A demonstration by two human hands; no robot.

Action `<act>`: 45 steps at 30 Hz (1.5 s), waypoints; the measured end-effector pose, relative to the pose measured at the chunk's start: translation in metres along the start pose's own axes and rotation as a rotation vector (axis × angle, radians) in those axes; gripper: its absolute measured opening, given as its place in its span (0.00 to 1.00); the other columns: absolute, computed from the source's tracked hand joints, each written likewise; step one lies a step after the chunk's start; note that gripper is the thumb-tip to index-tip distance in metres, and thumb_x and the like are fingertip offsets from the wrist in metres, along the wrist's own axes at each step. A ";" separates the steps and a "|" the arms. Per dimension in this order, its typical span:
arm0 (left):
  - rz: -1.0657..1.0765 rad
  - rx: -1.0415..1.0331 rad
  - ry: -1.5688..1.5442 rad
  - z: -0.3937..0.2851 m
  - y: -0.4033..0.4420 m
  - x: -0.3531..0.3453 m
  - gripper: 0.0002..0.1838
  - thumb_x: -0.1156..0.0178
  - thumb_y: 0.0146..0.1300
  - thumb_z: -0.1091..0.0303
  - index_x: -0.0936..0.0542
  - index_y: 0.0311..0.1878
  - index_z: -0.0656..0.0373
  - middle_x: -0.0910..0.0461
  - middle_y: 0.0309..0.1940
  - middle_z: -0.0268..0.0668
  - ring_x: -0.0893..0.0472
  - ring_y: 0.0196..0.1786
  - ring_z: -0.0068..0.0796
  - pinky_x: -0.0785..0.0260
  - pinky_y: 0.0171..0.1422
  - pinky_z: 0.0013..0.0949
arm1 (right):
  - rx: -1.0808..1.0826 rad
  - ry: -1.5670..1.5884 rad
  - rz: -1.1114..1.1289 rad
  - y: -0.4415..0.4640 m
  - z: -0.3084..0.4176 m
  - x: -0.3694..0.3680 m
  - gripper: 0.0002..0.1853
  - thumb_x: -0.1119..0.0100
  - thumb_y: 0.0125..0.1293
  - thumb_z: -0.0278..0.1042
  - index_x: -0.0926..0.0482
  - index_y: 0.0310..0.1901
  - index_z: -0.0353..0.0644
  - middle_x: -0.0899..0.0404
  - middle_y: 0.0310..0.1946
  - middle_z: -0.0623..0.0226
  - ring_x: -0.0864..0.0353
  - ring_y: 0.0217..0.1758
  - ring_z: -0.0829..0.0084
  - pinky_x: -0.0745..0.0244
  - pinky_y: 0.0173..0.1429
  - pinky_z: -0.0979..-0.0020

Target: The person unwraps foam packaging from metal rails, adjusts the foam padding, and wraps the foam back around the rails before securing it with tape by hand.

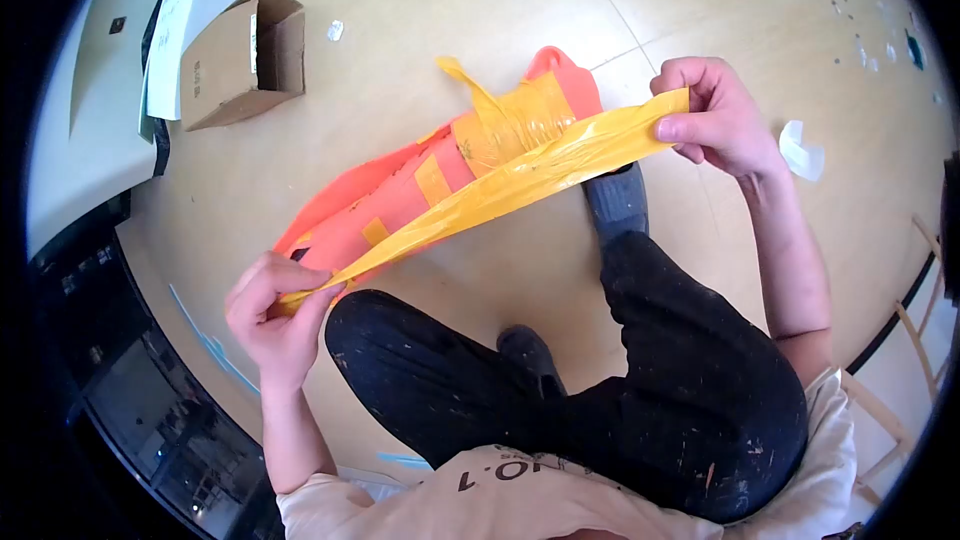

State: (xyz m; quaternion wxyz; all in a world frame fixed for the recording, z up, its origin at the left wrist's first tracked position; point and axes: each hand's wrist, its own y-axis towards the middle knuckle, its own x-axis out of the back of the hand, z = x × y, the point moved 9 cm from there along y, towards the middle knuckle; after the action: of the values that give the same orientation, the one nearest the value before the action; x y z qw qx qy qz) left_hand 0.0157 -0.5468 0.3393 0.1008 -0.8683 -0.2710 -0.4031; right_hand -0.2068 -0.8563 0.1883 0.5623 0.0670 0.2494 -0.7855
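A long strip of yellow tape [500, 183] is stretched between my two hands. My left hand [277, 312] pinches its narrow, twisted lower-left end. At the upper right, my right hand [718, 118] grips the wider end between thumb and fingers. Behind the strip, an orange-pink object [385, 195] lies slantwise on the floor. Yellow tape [515, 120] is wrapped around its upper part, with a loose tail sticking up, and smaller yellow patches show lower down. The strip hides part of its near side.
An open cardboard box [225, 70] stands on the floor [430, 10] at the upper left. White scraps [801, 151] lie beyond my right hand. My dark shoe [617, 202] is just below the strip. Wooden bars [920, 340] are at the right edge, and a dark glossy unit [150, 390] at the lower left.
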 end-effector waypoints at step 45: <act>-0.179 0.111 -0.043 -0.003 -0.026 -0.058 0.23 0.23 0.47 0.77 0.14 0.49 0.63 0.13 0.43 0.38 0.16 0.47 0.37 0.25 0.54 0.33 | 0.140 0.128 -0.092 -0.010 -0.016 -0.098 0.09 0.39 0.76 0.29 0.18 0.52 0.33 0.11 0.39 0.60 0.12 0.38 0.75 0.16 0.46 0.72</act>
State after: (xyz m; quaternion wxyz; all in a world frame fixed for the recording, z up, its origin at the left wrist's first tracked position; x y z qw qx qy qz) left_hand -0.0316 -0.5494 0.2962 0.1063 -0.8422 -0.3715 -0.3760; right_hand -0.1835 -0.7631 0.2153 0.5026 0.1444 0.2321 -0.8201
